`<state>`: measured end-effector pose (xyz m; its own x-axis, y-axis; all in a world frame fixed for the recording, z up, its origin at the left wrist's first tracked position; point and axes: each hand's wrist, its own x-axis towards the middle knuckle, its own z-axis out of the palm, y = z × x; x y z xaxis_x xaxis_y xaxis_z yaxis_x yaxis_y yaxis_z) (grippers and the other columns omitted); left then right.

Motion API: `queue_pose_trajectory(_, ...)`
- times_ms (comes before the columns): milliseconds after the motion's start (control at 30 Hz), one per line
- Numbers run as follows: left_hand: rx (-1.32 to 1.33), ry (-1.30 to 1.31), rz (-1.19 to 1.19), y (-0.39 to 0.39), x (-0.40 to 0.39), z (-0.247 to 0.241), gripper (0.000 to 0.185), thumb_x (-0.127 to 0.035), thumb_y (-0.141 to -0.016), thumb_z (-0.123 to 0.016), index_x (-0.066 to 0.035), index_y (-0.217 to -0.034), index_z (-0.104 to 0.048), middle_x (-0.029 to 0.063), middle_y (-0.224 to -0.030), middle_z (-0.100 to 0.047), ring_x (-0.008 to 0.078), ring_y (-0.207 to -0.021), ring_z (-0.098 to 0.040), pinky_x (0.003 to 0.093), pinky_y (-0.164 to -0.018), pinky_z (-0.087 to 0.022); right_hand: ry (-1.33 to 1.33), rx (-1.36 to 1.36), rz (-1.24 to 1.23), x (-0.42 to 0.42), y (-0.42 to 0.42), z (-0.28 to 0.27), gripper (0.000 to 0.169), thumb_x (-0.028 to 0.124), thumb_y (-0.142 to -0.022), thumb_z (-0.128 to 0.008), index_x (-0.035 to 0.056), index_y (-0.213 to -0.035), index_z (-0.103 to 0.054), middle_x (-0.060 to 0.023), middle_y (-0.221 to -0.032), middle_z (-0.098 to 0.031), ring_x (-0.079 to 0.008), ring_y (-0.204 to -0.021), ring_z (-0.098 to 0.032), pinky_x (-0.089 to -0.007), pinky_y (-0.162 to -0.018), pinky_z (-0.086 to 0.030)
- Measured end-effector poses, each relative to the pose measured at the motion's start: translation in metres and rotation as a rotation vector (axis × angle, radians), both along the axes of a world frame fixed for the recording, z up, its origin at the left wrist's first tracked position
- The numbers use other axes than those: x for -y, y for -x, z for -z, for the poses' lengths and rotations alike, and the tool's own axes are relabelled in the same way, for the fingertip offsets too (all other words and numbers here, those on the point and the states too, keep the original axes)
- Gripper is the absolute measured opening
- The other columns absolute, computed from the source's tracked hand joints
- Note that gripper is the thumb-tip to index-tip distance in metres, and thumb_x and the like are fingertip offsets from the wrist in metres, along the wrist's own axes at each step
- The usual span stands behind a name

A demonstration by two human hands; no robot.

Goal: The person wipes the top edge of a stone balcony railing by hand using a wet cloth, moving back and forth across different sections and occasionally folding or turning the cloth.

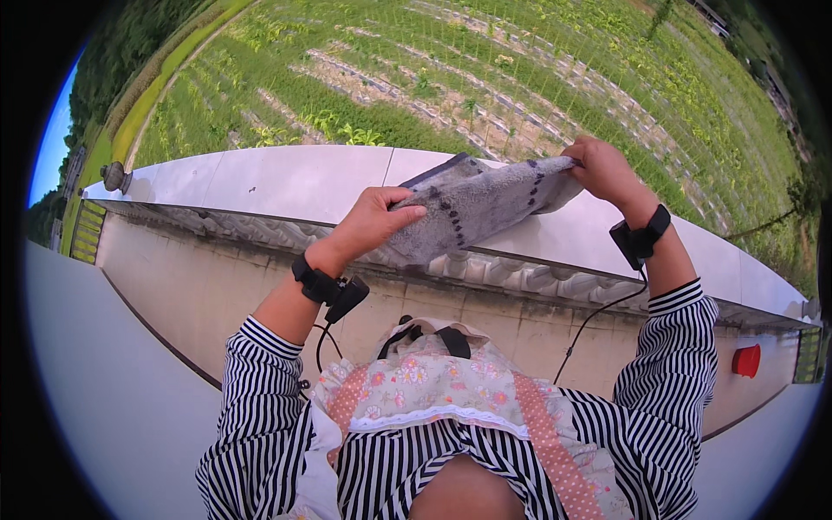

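A grey cloth with dark dotted bands and a dark edge (478, 205), like a small towel, is stretched between my two hands above a pale balustrade's flat top (292, 182). My left hand (380, 218) pinches its near left corner between thumb and fingers. At the far right end, my right hand (599, 166) grips a bunched corner of the same cloth, higher in the view. The middle of the cloth sags in folds, and its lower part hangs over the near edge of the top. The fingers beneath the cloth are partly hidden.
Balusters (500, 270) stand under the top. Behind lies a green field with planted rows (422, 78). A stone knob (116, 177) sits at the far left. On the tiled floor (214, 279), a red bucket (746, 361) stands to the right. Cables hang from both wrist devices.
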<state>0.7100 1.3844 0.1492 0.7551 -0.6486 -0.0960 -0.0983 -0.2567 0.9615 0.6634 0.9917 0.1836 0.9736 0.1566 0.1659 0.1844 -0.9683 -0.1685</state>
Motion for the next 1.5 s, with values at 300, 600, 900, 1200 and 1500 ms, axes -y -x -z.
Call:
queue_pose_trajectory(300,0.261,0.3,-0.262,-0.05,-0.061,-0.146,0.022,-0.016,-0.094,-0.067,0.0,-0.108,-0.07,0.0018,-0.093,-0.071,0.0057,-0.079,-0.063,0.0215,-0.073,-0.05,-0.391,0.447,-0.163,-0.071,-0.098,-0.119,0.015,0.008,-0.088,-0.061,0.0024,-0.1,-0.067,-0.0134,-0.08,-0.067,-0.0161,-0.075,-0.063,-0.0333,-0.071,-0.05)
queue_pose_trajectory(600,0.425,-0.026,-0.021,0.037,-0.046,-0.11,0.013,-0.005,-0.086,-0.071,0.005,-0.088,-0.063,-0.0004,-0.074,-0.047,0.0081,-0.07,-0.043,0.0251,-0.062,-0.036,-0.495,0.003,-0.343,-0.027,-0.037,-0.095,0.015,-0.006,-0.084,-0.064,0.0001,-0.098,-0.064,-0.0047,-0.091,-0.059,-0.0158,-0.09,-0.059,-0.0297,-0.083,-0.046)
queue_pose_trajectory(900,0.062,-0.049,0.184,0.082,-0.02,0.055,0.02,-0.016,-0.086,-0.072,0.002,-0.091,-0.064,0.0093,-0.079,-0.058,0.0154,-0.075,-0.054,0.0311,-0.069,-0.044,-0.347,-0.497,-0.253,0.004,0.041,0.024,0.022,0.0,-0.078,-0.065,0.0016,-0.099,-0.067,-0.0124,-0.091,-0.065,-0.0286,-0.087,-0.062,-0.0356,-0.08,-0.05)
queue_pose_trajectory(1200,0.052,-0.107,-0.177,-0.021,-0.048,0.019,0.038,-0.016,-0.089,-0.07,0.003,-0.12,-0.062,0.0059,-0.107,-0.064,0.0104,-0.093,-0.057,0.026,-0.082,-0.049,-0.631,-0.221,-0.034,-0.029,-0.068,0.015,0.028,0.004,-0.081,-0.061,-0.0009,-0.108,-0.065,-0.0123,-0.087,-0.067,-0.0207,-0.075,-0.062,-0.034,-0.072,-0.05)
queue_pose_trajectory(1500,0.864,-0.337,-0.095,0.015,0.018,0.052,0.059,-0.028,-0.083,-0.073,-0.013,-0.137,-0.053,0.0165,-0.145,-0.046,0.0348,-0.138,-0.039,0.0494,-0.114,-0.028,-0.299,0.037,0.059,-0.093,-0.03,0.09,0.051,0.027,-0.09,-0.065,0.0005,-0.132,-0.052,-0.0289,-0.13,-0.052,-0.0437,-0.122,-0.049,-0.046,-0.105,-0.04)
